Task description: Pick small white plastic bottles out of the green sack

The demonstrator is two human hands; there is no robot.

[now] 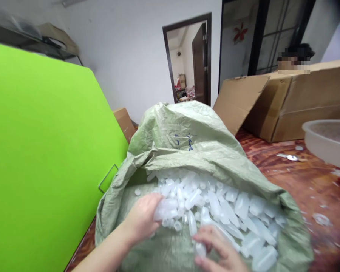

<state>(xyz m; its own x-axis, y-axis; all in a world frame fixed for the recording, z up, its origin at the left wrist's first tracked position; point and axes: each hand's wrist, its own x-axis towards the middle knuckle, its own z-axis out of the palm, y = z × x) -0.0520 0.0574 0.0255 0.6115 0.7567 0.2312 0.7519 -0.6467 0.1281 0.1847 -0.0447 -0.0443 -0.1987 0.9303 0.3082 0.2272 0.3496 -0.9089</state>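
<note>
Head view: a large green woven sack (192, 143) lies open on a wooden desk (300, 181), filled with small translucent plastic bottles (229, 211). The left hand (143, 219) has its grip curled around a bunch of bottles (166, 209) at the pile's near edge. The right hand (218, 251), blurred, pinches one small bottle (200, 249) just beside it. Gathering well probably means scooping shallowly from the loose top layer, keeping the sack mouth spread. A cardboard box (300, 102) and white basin (328, 141) stand well apart.
</note>
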